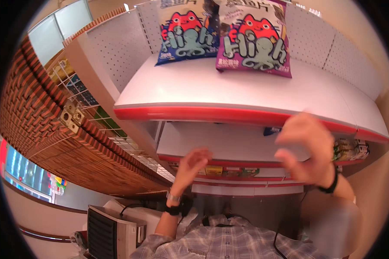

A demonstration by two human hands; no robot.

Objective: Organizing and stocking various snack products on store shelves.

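Observation:
Two snack bags stand on the white top shelf (168,87), leaning back side by side: a blue one (189,35) on the left and a purple one (254,42) on the right. Before the red front edge of that shelf, at the right, my right hand (306,149) is raised, blurred, with thumb and fingers apart and nothing between them. My left hand (194,162) is lower and further left, by the edge of the second shelf, its fingers loosely bent and holding nothing. A dark blue packet (272,130) lies partly hidden on the second shelf, just left of my right hand.
Small boxed goods (350,149) sit on a lower shelf at the right; more packets (214,170) line a lower shelf. A woven folding screen with a metal hinge (72,116) stands close at the left, beside a wire rack. A boxy appliance (108,233) is at the lower left.

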